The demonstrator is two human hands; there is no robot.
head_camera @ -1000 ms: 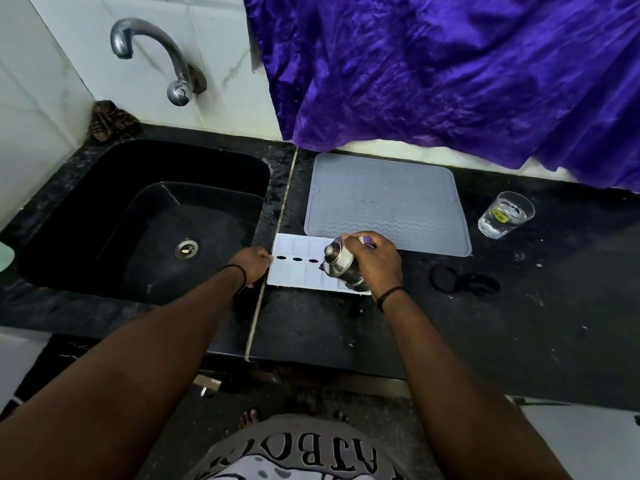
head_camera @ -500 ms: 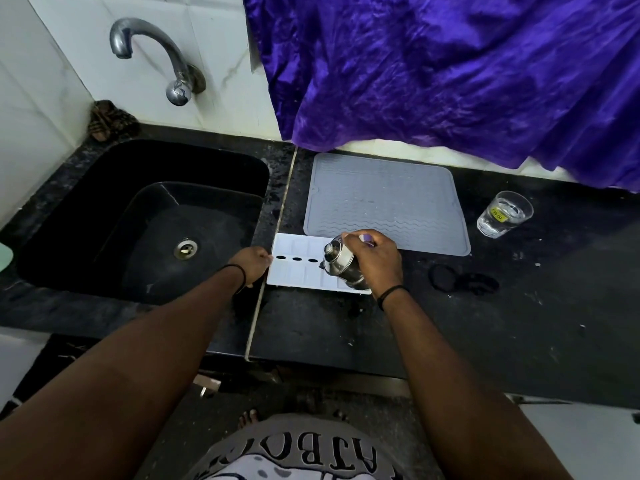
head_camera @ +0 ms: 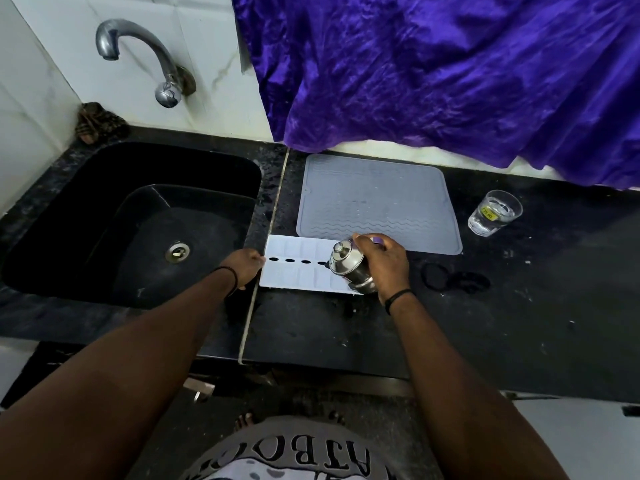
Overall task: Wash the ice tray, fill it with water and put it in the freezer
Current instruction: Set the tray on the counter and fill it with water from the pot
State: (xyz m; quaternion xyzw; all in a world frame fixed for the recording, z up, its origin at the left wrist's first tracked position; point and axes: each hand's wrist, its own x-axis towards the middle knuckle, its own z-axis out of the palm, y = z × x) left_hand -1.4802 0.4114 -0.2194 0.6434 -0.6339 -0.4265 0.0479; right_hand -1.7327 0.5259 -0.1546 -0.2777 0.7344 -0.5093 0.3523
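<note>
A white ice tray (head_camera: 298,266) lies flat on the black counter just right of the sink, with a row of dark oval holes along its middle. My left hand (head_camera: 244,266) holds the tray's left end, fingers hidden under the hand. My right hand (head_camera: 382,263) grips a small steel bottle (head_camera: 348,263), tilted with its capped neck pointing left over the tray's right end. No water stream is visible. The tray's right end is hidden by the bottle and hand.
The black sink (head_camera: 104,216) with drain (head_camera: 177,252) lies to the left, the steel tap (head_camera: 145,57) above it. A grey drying mat (head_camera: 377,199) sits behind the tray. A glass of water (head_camera: 493,213) and a black hair tie (head_camera: 436,276) lie right. Purple cloth (head_camera: 450,71) hangs behind.
</note>
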